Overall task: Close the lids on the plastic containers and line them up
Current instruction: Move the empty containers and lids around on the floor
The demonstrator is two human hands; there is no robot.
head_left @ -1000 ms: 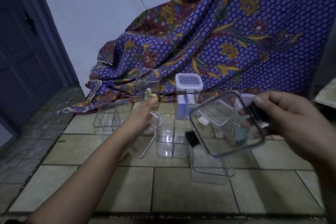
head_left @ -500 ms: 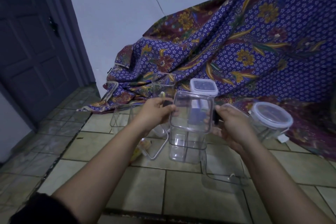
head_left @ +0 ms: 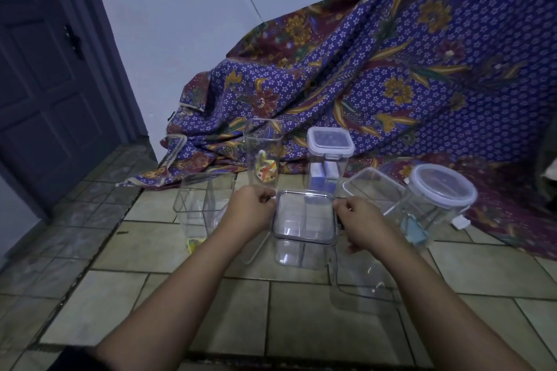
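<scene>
Tiled floor (head_left: 120, 295): left hand (head_left: 251, 208) and right hand (head_left: 361, 220) curl fingers round the side edges of the clear lid (head_left: 304, 214); best pressed evenly, squarely onto its box (head_left: 301, 254).

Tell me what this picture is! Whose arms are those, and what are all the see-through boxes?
There is no machine here. A person wears a camera on their head, so you see their own arms from above. The left hand and right hand pinch opposite sides of a clear square lid, holding it over a clear square container on the tiled floor. Behind stand a tall open container, a tall lidded container and a round lidded container, all in front of a patterned cloth.
</scene>
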